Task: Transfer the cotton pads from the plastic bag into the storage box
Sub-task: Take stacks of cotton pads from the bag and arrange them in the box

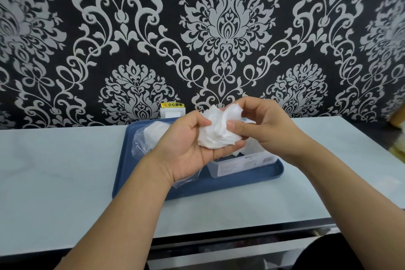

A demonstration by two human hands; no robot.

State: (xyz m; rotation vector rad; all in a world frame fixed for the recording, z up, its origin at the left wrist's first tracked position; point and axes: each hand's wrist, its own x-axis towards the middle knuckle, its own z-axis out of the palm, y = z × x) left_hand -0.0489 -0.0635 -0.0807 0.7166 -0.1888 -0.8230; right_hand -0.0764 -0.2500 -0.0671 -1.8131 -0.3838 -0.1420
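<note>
- Your fingers (221, 147) curl under a bunch of cotton pads (215, 131): your left hand (188, 149) cradles it from below while your right hand (258, 123) pinches the top, likely squaring the stack.
- You hold it over the clear storage box (243, 164), ready to drop in.
- More pads wait in the plastic bag (146, 138) on the blue tray (135, 182).

White cotton pads (215, 132); a clear plastic bag (143, 141); a translucent white storage box (241, 165); a blue tray (245, 184); a pale blue-grey surface (54, 171); black wallpaper (87, 28) with silver-grey damask; at 12 o'clock, a yellow warning sticker (172, 105).
</note>
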